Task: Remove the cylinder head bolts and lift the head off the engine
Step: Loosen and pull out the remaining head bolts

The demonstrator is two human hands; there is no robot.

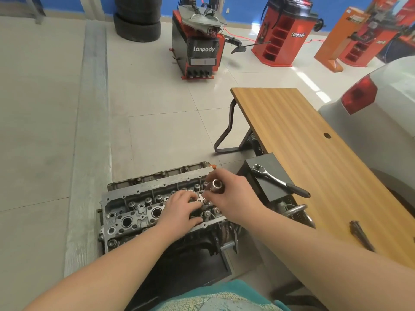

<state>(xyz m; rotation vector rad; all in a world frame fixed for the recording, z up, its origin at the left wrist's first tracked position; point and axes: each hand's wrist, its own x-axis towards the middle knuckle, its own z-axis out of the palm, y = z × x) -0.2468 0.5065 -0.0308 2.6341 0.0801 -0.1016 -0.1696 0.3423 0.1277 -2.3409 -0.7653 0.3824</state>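
Two hands are seen over the cylinder head [143, 207] at six o'clock: a socket [216, 186] is pinched in the right hand [233, 191], while the left hand [183, 208] is rested flat, fingers spread, at its nine o'clock.

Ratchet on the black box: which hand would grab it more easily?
Probably the right hand, nearer the ratchet, though it holds a socket. The left hand rests on the cylinder head, farther away.

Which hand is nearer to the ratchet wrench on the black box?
The right hand, holding a socket, is nearer to the ratchet wrench. The left hand rests farther away on the cylinder head.
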